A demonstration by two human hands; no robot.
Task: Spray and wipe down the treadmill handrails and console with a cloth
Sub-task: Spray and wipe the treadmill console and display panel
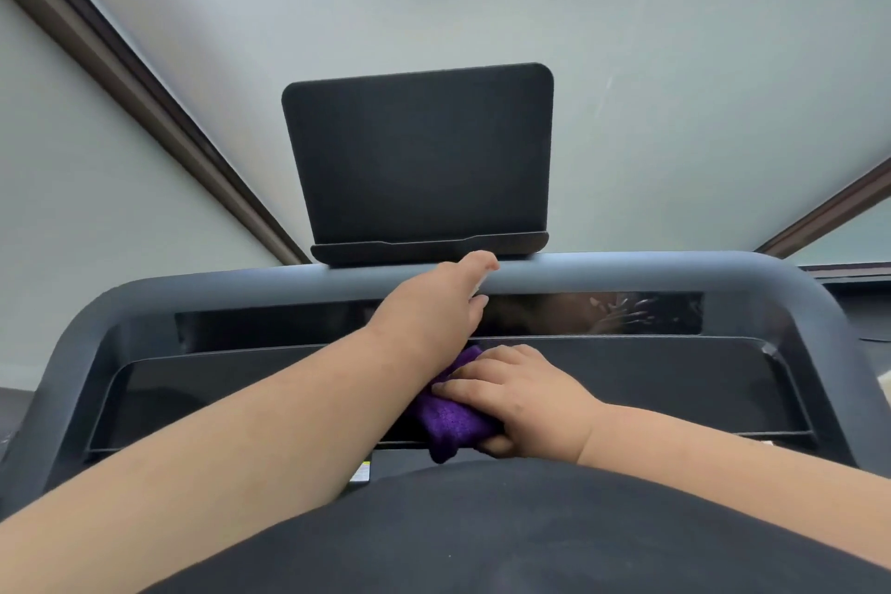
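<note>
Right hand [518,393] presses cloth [446,420] (purple) mid-console [675,381].

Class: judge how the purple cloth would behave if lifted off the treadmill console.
The purple cloth is bunched under the right hand, so probably floppy. It looks like thin fabric, likely light. Its fuzzy surface suggests it grips rather than slides.

Purple cloth [446,417] bunched on dark grey console [627,277]
</note>
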